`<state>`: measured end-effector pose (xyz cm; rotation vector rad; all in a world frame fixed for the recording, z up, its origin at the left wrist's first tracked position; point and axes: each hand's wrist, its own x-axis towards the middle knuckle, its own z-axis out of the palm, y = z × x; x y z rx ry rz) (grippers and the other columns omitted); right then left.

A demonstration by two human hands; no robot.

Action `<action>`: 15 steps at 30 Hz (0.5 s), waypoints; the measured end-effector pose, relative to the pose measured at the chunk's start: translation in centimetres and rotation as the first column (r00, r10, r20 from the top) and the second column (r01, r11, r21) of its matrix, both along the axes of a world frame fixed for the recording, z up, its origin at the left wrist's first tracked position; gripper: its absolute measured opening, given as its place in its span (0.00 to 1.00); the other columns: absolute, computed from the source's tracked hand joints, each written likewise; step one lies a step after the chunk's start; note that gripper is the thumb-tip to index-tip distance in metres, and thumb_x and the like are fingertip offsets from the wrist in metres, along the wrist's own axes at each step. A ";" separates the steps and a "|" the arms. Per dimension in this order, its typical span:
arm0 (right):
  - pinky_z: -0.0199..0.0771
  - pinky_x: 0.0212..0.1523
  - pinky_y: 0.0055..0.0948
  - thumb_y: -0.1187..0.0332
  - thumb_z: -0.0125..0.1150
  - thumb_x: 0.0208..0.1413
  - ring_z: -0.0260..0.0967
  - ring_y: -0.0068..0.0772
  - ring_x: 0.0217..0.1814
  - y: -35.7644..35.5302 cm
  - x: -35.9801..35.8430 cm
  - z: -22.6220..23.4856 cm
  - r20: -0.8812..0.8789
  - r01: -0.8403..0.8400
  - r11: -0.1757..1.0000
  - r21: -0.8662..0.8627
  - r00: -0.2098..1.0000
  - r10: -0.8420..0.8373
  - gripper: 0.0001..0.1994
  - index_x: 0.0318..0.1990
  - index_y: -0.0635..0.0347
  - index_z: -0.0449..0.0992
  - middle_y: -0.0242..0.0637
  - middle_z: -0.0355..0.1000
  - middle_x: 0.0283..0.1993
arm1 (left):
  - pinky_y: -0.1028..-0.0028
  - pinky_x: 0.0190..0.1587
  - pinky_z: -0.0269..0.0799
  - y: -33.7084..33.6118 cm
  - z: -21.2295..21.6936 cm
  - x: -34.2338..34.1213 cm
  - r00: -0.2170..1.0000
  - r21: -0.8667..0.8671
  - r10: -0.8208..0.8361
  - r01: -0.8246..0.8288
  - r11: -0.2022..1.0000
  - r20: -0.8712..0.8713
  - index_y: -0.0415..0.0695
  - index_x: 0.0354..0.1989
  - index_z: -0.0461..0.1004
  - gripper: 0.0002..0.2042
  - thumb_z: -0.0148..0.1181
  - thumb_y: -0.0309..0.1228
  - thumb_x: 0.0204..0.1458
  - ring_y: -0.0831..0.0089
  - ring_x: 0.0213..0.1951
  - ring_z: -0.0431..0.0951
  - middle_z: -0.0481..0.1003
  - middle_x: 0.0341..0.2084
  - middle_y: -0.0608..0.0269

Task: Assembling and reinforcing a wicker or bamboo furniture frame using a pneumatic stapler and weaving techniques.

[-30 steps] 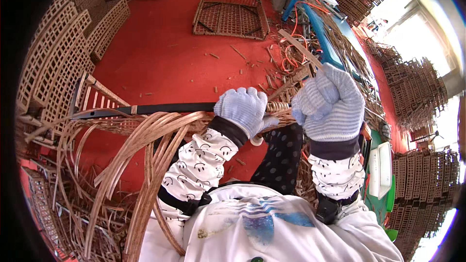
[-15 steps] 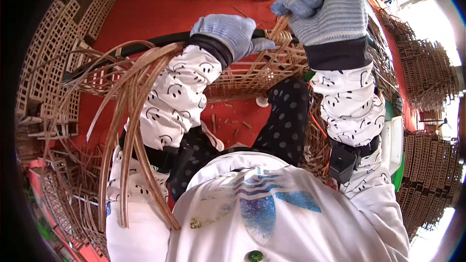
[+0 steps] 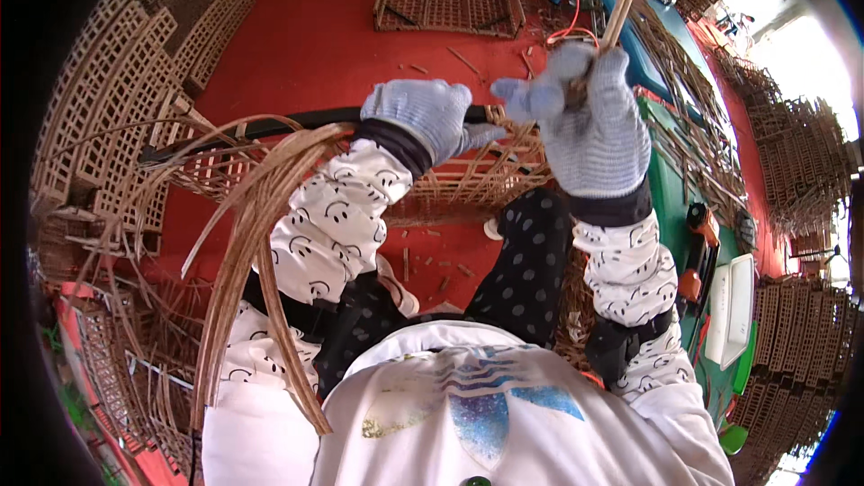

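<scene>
My left hand (image 3: pixel 416 117), in a blue knitted glove, is closed over the black-wrapped rim (image 3: pixel 310 117) of a woven rattan basket (image 3: pixel 459 182) in front of my lap. A bundle of long brown rattan strips (image 3: pixel 241 243) drapes over my left forearm and hangs toward my chest. To the right, my right hand (image 3: pixel 596 130), also gloved, has its fingers bent around a rattan strip (image 3: pixel 625 0) that rises past the top of the picture. Its thumb side comes close to the wrapped rim; the lower part of the strip is hidden by the glove.
A rectangular woven tray (image 3: pixel 450 0) lies on the red floor ahead. Stacked lattice panels (image 3: pixel 121 94) stand at the left, more woven stacks (image 3: pixel 801 342) at the right. Beside my right arm are a white bin (image 3: pixel 729 310), an orange-and-black tool (image 3: pixel 697 252) and loose strips on a green surface.
My right hand has come down from the top of the picture toward the rim, its fingers looser, with a strip now pointing upward from it. My left hand stays on the rim.
</scene>
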<state>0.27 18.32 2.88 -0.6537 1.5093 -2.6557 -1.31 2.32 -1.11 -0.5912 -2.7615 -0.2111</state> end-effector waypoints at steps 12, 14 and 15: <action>0.50 0.11 0.31 0.62 0.42 0.54 0.39 0.25 0.06 -3.5 3.1 4.5 0.394 -0.017 0.988 -0.155 0.916 0.077 0.20 0.10 0.47 0.49 0.25 0.42 0.06 | 0.66 0.24 0.65 0.4 -2.4 3.3 0.988 0.111 -0.042 0.059 0.992 -0.150 0.45 0.22 0.69 0.28 0.53 0.62 0.34 0.68 0.25 0.71 0.69 0.20 0.62; 0.45 0.12 0.28 0.62 0.37 0.55 0.40 0.22 0.06 -2.8 3.4 5.2 0.408 -0.080 0.984 -0.161 0.902 0.140 0.20 0.10 0.45 0.50 0.22 0.43 0.05 | 0.66 0.24 0.65 0.5 -2.3 3.8 0.989 0.127 -0.026 0.045 0.991 -0.148 0.45 0.23 0.69 0.28 0.53 0.62 0.33 0.68 0.25 0.71 0.68 0.20 0.62; 0.46 0.12 0.28 0.62 0.37 0.55 0.40 0.22 0.06 -2.4 3.7 5.2 0.364 -0.084 0.990 -0.116 0.923 0.121 0.20 0.10 0.45 0.50 0.23 0.44 0.05 | 0.66 0.24 0.64 0.5 -2.3 4.0 0.989 0.130 -0.022 0.041 0.991 -0.144 0.45 0.23 0.69 0.28 0.54 0.62 0.33 0.68 0.25 0.70 0.68 0.20 0.63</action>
